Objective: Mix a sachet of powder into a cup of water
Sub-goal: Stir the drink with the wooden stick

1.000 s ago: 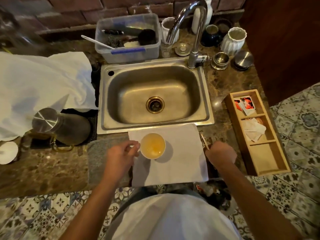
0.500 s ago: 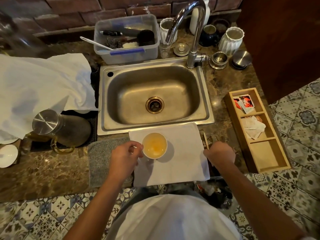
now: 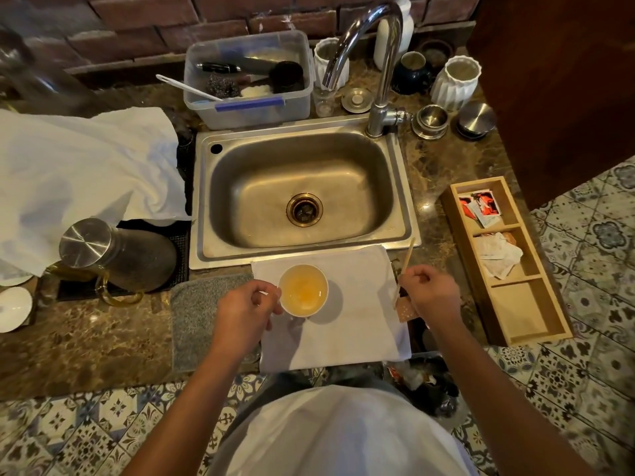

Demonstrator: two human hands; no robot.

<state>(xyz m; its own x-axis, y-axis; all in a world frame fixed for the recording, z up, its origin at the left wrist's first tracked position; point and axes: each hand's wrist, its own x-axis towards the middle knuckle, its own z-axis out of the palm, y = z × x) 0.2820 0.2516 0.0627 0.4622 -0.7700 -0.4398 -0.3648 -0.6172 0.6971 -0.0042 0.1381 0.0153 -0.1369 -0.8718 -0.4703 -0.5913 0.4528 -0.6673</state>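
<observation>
A white cup (image 3: 303, 291) of yellowish liquid stands on a white cloth (image 3: 347, 331) at the counter's front edge, just below the sink. My left hand (image 3: 247, 310) grips the cup's left side. My right hand (image 3: 430, 294) pinches a thin wooden stir stick (image 3: 406, 264), which points up and away toward the sink's corner, to the right of the cup. A small brownish sachet (image 3: 404, 309) shows under that hand at the cloth's right edge.
A steel sink (image 3: 302, 190) with a tall tap (image 3: 381, 63) lies behind. A wooden sachet box (image 3: 525, 314) sits right, a grey mat (image 3: 196, 314) and steel-lidded jug (image 3: 113, 255) left. A plastic tub (image 3: 247, 80) and pots line the back wall.
My right hand has risen from the counter's edge and moved a little left, lifting the stir stick so more of it shows. My left hand stays on the cup.
</observation>
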